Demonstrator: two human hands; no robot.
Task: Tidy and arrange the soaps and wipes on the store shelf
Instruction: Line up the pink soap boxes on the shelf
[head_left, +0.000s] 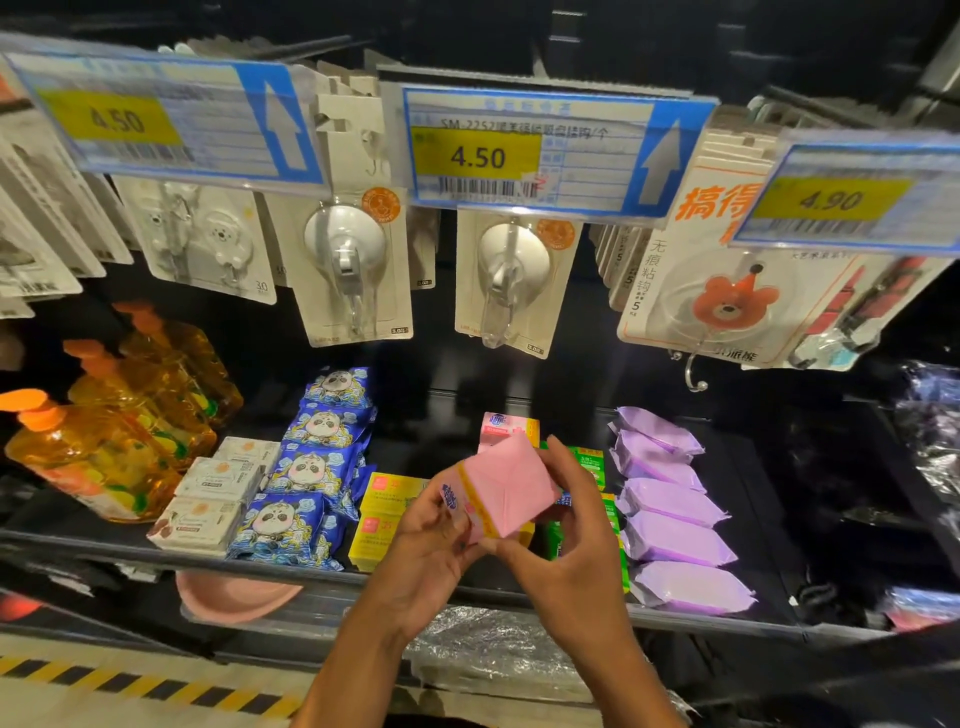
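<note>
Two bare hands, one item held.

Left hand (426, 525): fingers curled round the printed left end of a pink rectangular cardboard soap box (506, 488).
Right hand (576, 514): fingers wrapped over the box's far right end, thumb under its near edge.
Box position: tilted and lifted clear of the black metal shelf (260, 566), above its front middle.

Shelf contents, left to right:
- Three amber plastic pump bottles (104, 457) with orange heads, in a row running back.
- Three flat white soap cartons (218, 493), lined front to back, just beside the bottles.
- Four blue panda-print wipe packets (311, 467), in a file, touching one another.
- Yellow cardboard boxes (382, 514), stacked, partly hidden by the left hand.
- One second pink carton (506, 428), upright, behind the held box.
- Green cardboard boxes (589, 462), mostly hidden behind the right hand.
- Several lilac soft wipe packs (670, 509), overlapping in a row from front to back.

Above the shelf: white carded suction hooks (353, 270) hanging from pegs. In front of them are clear-sleeved price labels (478, 156) reading 4.50, 4.50 and 4.90.

Below the shelf: one pink round plastic basin (234, 597) on the lower level, and yellow-and-black striped floor tape (130, 680).
</note>
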